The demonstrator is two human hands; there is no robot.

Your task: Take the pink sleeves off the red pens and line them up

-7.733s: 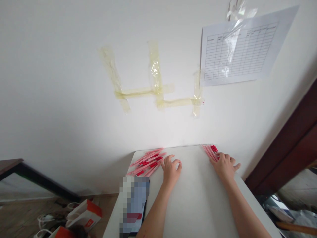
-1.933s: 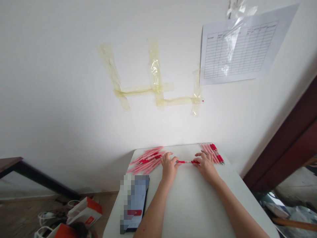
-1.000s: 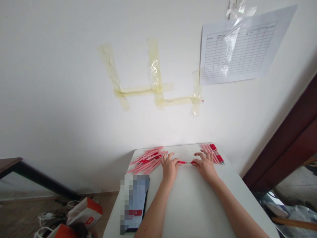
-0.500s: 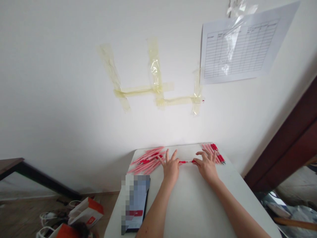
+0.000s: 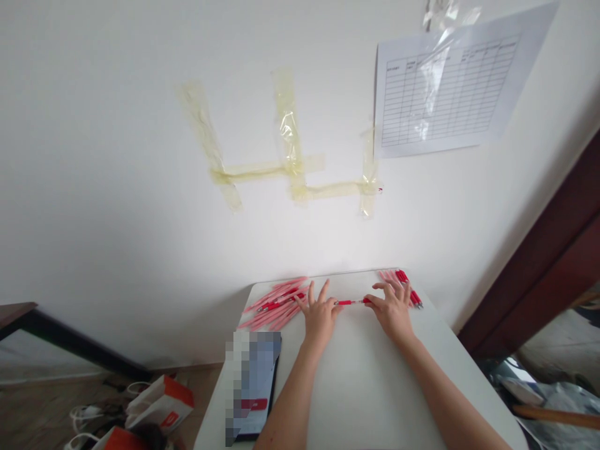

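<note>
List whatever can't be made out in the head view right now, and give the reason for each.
All in the head view:
- Far right end of the held pen: covered by the fingers of the right hand.
- Row of pens: partly behind that hand.
- Exact count in the pile of pens: they overlap.
- Phone screen: blurred by coarse blocks.
- Writing on the sheet: too small.

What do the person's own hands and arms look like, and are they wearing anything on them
The left hand and right hand are both ungloved, with no ring visible on the fingers that show. The left forearm and right forearm are bare as far as the picture shows them: no sleeve, watch or bracelet is in sight. Nail details are too small to tell.
</note>
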